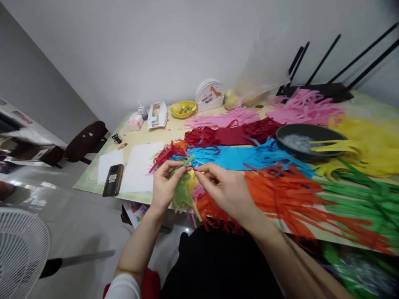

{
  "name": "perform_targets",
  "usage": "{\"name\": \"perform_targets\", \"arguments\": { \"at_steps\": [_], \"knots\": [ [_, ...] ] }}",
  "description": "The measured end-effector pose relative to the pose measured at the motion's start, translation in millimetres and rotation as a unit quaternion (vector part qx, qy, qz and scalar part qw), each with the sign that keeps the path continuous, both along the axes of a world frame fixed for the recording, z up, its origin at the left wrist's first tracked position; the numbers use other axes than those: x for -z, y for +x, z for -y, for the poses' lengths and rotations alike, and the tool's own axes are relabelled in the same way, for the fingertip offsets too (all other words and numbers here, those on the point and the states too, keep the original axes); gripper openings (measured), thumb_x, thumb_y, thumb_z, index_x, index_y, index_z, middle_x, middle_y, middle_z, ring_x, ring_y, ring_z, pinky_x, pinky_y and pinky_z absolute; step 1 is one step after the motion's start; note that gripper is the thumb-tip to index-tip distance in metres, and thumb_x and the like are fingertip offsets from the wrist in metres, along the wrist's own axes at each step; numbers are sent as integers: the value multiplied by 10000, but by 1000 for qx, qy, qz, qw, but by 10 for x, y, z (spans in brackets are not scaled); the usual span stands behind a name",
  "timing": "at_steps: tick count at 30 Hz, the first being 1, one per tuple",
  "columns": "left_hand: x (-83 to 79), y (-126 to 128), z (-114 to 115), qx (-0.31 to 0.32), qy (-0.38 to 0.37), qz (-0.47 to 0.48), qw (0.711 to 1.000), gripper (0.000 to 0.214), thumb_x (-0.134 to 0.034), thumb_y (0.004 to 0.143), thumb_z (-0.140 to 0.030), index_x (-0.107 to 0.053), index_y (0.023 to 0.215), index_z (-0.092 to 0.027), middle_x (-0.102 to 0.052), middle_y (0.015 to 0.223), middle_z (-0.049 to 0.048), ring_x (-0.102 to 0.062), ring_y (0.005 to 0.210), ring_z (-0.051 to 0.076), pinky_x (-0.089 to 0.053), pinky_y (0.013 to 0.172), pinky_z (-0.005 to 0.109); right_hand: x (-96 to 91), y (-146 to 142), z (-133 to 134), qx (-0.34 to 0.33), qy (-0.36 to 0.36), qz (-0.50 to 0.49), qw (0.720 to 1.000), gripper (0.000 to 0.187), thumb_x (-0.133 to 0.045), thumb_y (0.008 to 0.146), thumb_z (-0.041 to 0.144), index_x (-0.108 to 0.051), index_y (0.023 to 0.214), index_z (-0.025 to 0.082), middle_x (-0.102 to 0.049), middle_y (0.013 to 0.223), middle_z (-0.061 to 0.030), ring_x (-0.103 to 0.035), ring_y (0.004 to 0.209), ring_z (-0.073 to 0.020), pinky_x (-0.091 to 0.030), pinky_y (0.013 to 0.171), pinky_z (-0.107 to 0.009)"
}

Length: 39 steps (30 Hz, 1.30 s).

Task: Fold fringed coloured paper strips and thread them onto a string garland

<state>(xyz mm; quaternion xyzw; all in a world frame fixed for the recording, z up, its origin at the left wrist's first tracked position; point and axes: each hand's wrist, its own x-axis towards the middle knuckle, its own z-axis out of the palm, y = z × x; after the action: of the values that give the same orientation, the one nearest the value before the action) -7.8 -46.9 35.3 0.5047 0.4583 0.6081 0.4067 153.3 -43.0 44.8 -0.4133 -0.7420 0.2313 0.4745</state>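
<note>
My left hand (165, 185) is closed around a bunch of fringed green paper (182, 195) that hangs down over the table's front edge. A green strip (188, 160) sticks up from its fingertips. My right hand (222, 187) pinches the same green strip just to the right, fingers pressed together. Both hands hover above the near edge of the table, over a heap of mixed coloured paper fringes (174, 151). What lies under the palms is hidden.
The table (93, 176) holds fringed paper sheets: pink (224, 118), dark red (230, 135), blue (237, 158), orange (280, 195), green (364, 199), yellow (370, 145). A dark bowl (308, 141) sits right; white sheets (140, 166) and a phone (114, 179) left. A fan (21, 249) stands lower left.
</note>
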Motion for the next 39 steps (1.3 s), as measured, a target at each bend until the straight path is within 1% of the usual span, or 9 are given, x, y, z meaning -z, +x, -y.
{"name": "perform_targets", "arguments": {
  "at_steps": [10,17,23,26,29,32,34,36,39],
  "knots": [
    [3,-21,8,-27,37,-82,996,155,-716,806,-291,-686,897,-169,-746,861,45,-713,831,165,-551,796,285,-49,22,5,7,-5,29,1000,175,-544,899,261,-682,840,170,-592,533,21,-501,447,-110,-334,483,-223],
    [29,-25,41,-101,141,-285,943,98,-673,844,-263,-701,903,-189,-714,864,39,-666,821,159,-513,769,278,-13,20,-23,-5,-17,30,999,176,-532,903,276,-673,860,180,-610,556,15,-517,460,-120,-344,490,-227],
    [58,-17,57,-85,161,-315,932,97,-652,863,-255,-690,934,-200,-710,899,43,-655,844,163,-502,770,284,36,16,-18,-8,-32,-1,999,161,-528,918,289,-634,866,179,-602,567,20,-546,510,-126,-371,534,-236],
    [47,-15,61,-71,177,-320,928,88,-655,862,-237,-686,937,-203,-708,900,39,-648,854,161,-495,773,282,63,14,-45,-23,-93,-48,994,198,-550,910,327,-589,1035,179,-636,600,23,-588,553,-141,-416,568,-246],
    [35,-14,70,-45,189,-338,921,73,-641,871,-218,-685,927,-206,-703,877,37,-638,855,162,-491,771,284,89,34,-142,-87,-203,-150,964,418,-609,864,401,-514,1208,182,-680,658,18,-625,565,-144,-485,587,-259],
    [32,-20,49,-23,197,-366,909,75,-639,870,-220,-692,921,-206,-701,855,43,-627,843,174,-490,768,296,80,72,-301,-197,-307,-183,913,399,-694,762,493,-617,952,151,-676,637,-11,-598,494,-124,-502,520,-254],
    [23,-39,-15,-30,190,-392,899,80,-653,859,-233,-698,921,-206,-703,865,52,-620,849,188,-486,781,315,24,84,-418,-206,-323,-177,907,377,-745,707,490,-628,794,142,-617,558,16,-533,417,-90,-453,427,-218],
    [-4,-86,-136,-42,173,-424,888,118,-668,844,-233,-701,955,-208,-709,900,61,-616,875,204,-479,810,338,-104,76,-537,-164,-286,-211,920,340,-772,694,448,-616,752,152,-561,526,51,-476,382,-60,-376,352,-180],
    [-98,-234,-412,-55,141,-471,869,217,-666,828,-198,-700,1042,-217,-720,970,67,-606,926,219,-468,862,357,-475,47,-740,-120,-197,-307,923,268,-733,767,384,-549,784,191,-583,586,70,-485,419,-42,-355,348,-149]
  ]
}}
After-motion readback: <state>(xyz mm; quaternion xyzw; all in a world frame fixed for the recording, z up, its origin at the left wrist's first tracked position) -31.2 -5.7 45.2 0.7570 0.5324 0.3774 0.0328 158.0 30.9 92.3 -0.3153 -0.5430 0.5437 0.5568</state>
